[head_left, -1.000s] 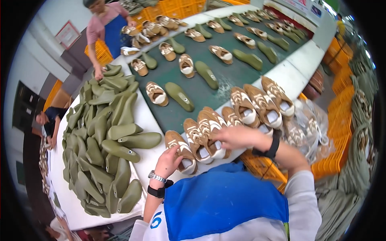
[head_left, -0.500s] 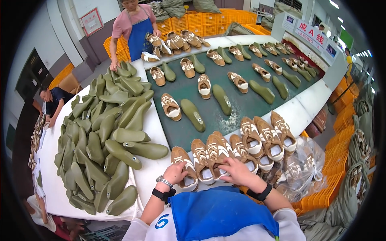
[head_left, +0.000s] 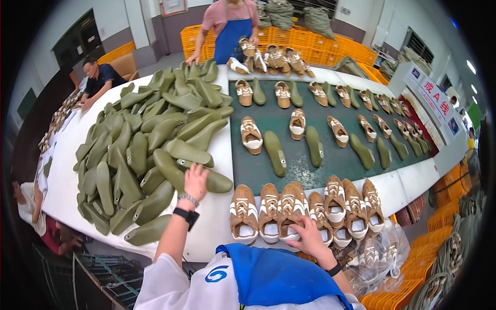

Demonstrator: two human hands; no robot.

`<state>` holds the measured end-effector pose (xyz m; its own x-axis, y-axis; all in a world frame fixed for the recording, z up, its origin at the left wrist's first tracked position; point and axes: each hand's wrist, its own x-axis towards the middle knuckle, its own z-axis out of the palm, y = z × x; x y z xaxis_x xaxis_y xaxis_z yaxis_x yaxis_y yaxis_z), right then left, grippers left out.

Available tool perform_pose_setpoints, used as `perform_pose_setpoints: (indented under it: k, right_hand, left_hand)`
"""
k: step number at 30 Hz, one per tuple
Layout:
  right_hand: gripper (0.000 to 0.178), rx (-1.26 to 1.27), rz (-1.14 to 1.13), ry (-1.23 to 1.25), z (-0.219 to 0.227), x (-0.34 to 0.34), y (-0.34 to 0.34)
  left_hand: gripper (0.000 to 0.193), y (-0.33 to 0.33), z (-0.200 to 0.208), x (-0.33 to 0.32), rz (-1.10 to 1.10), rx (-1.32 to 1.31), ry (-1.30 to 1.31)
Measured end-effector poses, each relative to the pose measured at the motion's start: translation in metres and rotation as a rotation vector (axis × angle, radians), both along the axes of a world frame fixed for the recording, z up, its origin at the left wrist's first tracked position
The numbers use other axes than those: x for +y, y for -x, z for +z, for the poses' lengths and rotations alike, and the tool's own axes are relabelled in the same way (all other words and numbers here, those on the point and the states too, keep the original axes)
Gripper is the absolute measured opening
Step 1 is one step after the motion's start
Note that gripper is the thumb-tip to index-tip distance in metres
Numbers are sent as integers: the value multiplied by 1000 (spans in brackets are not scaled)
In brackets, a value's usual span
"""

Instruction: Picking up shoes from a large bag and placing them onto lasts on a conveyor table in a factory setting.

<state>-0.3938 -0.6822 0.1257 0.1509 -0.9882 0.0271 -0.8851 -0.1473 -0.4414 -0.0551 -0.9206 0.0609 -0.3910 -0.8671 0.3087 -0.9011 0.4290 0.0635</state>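
My left hand (head_left: 196, 184) is stretched over the near right edge of a heap of olive-green shoe lasts (head_left: 137, 150). Its fingers are extended and lie against one last (head_left: 219, 182). At the near edge of the table, my right hand (head_left: 309, 236) has its thumb and fingers at the heel opening of a brown-and-white sneaker (head_left: 290, 206). Part of that grip is hidden by the hand itself. More laced sneakers (head_left: 244, 213) stand beside it in a row, heels toward me.
Sneakers and lasts lie in rows on a green conveyor belt (head_left: 281, 173). Across the table a co-worker in a blue apron (head_left: 233, 39) touches the heap. Another person (head_left: 101, 77) sits far left. Orange crates (head_left: 400, 279) and a clear bag of shoes (head_left: 380, 258) are at right.
My left hand has left the sneaker row and moved left and up onto a last. My right hand remains at the sneakers. The view has turned left.
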Motion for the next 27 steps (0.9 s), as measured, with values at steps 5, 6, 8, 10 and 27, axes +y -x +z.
perform_pose_setpoints:
  k: [5,6,8,10,27]
  right_hand:
    - [48,-22,-1,6,-2,0,2]
    - [48,-23,3,8,-2,0,1]
    - [51,-1,-3,-1,0,-1,-1]
    - [51,-8,-2,0,-3,-1,0]
    - [47,-4,-19,45,-3,2,-2]
  left_hand:
    - [49,-46,20,-35,247,-12,-335]
    - [56,-44,22,-35,221,-48,-310]
    - [68,-49,5,-44,139,-118,-189]
    - [65,-46,-3,-52,241,-107,-222]
    - [64,42,23,18,294,-102,-536]
